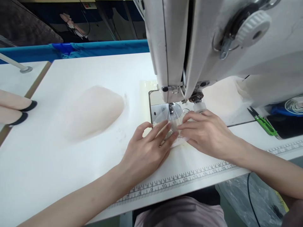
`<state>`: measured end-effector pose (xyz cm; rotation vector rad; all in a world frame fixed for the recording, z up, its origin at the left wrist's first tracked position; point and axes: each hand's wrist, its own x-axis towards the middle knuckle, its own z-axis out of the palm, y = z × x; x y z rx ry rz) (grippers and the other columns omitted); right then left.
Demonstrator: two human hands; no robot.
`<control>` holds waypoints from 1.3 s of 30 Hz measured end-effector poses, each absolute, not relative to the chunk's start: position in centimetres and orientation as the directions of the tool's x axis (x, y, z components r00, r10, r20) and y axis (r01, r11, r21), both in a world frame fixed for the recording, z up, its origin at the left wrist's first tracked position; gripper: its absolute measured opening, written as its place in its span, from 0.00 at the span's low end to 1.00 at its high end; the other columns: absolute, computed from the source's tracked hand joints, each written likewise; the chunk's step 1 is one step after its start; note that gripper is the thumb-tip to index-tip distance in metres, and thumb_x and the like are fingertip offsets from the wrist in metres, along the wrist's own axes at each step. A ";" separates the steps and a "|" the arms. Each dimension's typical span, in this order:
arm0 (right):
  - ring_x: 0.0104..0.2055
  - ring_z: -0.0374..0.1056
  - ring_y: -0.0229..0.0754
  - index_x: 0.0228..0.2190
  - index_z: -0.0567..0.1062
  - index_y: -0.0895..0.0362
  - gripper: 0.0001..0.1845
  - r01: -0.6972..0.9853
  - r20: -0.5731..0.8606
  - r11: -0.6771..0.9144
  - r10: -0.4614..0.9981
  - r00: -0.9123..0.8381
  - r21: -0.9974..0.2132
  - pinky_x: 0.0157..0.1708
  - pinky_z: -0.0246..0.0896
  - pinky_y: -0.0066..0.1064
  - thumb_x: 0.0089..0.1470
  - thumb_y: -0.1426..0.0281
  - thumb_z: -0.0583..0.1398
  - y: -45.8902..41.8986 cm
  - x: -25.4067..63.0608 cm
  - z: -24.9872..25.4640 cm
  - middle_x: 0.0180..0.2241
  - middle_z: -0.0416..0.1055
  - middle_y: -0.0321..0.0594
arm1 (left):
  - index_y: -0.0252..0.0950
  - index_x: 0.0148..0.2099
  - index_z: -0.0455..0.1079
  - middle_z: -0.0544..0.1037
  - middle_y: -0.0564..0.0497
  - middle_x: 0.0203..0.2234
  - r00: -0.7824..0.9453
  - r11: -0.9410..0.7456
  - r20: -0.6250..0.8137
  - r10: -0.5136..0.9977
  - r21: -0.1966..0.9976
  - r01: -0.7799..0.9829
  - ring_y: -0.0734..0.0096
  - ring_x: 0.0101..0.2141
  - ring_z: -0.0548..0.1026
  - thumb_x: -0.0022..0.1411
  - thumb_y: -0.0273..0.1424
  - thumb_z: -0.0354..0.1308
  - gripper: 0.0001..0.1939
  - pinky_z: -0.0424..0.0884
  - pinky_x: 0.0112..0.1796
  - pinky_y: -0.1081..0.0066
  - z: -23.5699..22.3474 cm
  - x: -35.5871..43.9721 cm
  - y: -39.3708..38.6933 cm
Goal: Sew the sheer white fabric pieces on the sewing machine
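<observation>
Under the head of a white sewing machine [175,41], my left hand [150,146] lies with its fingers stretched out on a small piece of thin, sheer fabric [174,127]. Just to the right, my right hand [209,134] has its fingers drawn together on the same fabric. The presser foot [170,108] is close above the fingertips, over the metal needle plate [157,110]. Part of the fabric is covered by my fingers, so its full outline is hidden.
A sheer beige piece [97,110] lies to the left, and more pale fabric [222,96] sits behind the needle area. Green thread snips [265,124] and a dark flat object [287,126] are at right. A printed ruler [175,181] runs along the front edge.
</observation>
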<state>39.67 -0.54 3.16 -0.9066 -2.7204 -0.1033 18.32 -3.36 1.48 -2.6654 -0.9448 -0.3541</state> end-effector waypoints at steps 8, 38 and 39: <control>0.43 0.70 0.42 0.32 0.80 0.58 0.13 0.636 0.268 0.770 0.623 -0.734 -0.047 0.34 0.53 0.34 0.56 0.81 0.56 0.1 39.6 2.6 0.36 0.80 0.38 | 0.36 0.54 0.71 0.76 0.43 0.51 0.734 -0.746 0.346 0.584 -0.127 0.654 0.58 0.54 0.72 0.68 0.26 0.49 0.15 0.61 0.49 0.55 1.0 18.1 -2.1; 0.36 0.73 0.39 0.30 0.80 0.55 0.10 0.640 0.435 0.735 0.663 -0.610 -0.223 0.38 0.59 0.33 0.60 0.70 0.59 1.5 39.5 0.9 0.36 0.80 0.34 | 0.41 0.38 0.78 0.76 0.46 0.46 0.623 -0.731 0.402 0.671 0.222 0.645 0.57 0.46 0.71 0.68 0.35 0.51 0.14 0.64 0.46 0.54 0.3 17.7 0.7; 0.38 0.73 0.39 0.30 0.80 0.55 0.10 0.637 0.445 0.751 0.637 -0.629 -0.175 0.39 0.59 0.33 0.60 0.71 0.59 1.3 39.5 1.0 0.37 0.80 0.34 | 0.41 0.42 0.78 0.76 0.46 0.47 0.654 -0.756 0.429 0.623 0.114 0.645 0.56 0.47 0.72 0.68 0.33 0.53 0.11 0.64 0.46 0.54 0.3 17.7 0.3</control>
